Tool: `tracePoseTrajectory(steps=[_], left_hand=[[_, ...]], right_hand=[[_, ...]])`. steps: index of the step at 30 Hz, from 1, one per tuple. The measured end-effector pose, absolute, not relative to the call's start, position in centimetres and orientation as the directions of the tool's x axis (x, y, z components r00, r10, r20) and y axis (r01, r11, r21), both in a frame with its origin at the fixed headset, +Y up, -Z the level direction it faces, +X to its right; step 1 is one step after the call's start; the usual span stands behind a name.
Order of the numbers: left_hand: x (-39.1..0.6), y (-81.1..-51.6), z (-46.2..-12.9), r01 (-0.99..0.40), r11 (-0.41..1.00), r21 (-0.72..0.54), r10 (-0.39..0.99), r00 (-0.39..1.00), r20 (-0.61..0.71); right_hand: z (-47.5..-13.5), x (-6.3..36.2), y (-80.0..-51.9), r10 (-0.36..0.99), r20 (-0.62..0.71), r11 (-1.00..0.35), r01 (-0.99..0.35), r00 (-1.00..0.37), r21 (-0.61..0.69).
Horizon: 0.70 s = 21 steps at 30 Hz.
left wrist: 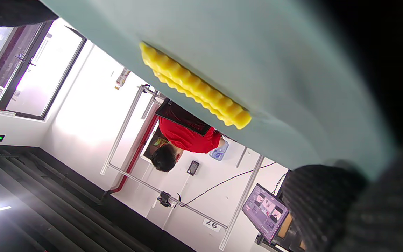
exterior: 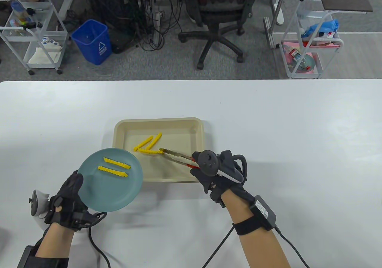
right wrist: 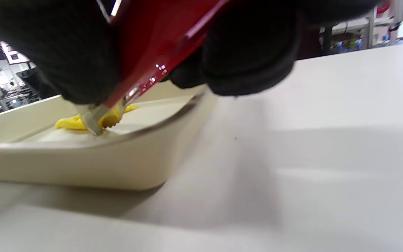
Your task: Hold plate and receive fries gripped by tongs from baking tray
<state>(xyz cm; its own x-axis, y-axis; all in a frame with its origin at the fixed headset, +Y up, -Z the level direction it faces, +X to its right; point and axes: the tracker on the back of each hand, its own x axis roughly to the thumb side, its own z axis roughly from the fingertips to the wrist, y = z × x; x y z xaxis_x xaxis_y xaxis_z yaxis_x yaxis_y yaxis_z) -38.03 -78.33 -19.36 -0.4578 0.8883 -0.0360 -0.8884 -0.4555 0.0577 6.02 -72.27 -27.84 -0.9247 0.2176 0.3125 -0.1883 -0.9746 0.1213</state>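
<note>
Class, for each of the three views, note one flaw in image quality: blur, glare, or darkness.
Table view: evenly lit and sharp, with a smeared shadow under the plate. Left wrist view: windows blown out white, the left hand dark and blurred. Right wrist view: the right hand and tongs loom close, soft and underexposed.

Left hand (exterior: 67,200) grips teal round plate (exterior: 110,180) | right hand (exterior: 219,175) squeezes red-handled metal tongs (exterior: 177,158), forearms angled inward
</note>
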Motion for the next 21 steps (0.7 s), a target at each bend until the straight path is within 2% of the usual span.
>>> tracePoseTrajectory(steps=[8,16,21], left_hand=[[-38.2,-78.4,-19.3,-0.882,-0.466,0.068,0.883,-0.469,-0.037],[-38.2,-78.4,-19.3,-0.883,-0.464,0.067,0.883,-0.467,-0.038],[-38.2,-78.4,-19.3,-0.883,-0.465,0.068,0.883,-0.468,-0.039]], right_hand=[[-27.1,6.5,-71.5,0.233,0.361,-0.972,-0.228,-0.903,0.059],[-24.6,6.5,-66.8,0.252,0.45,-0.942,-0.323,-0.857,-0.088],[-22.5,4.6,-65.1,0.234,0.533,-0.936,-0.337,-0.813,-0.104]])
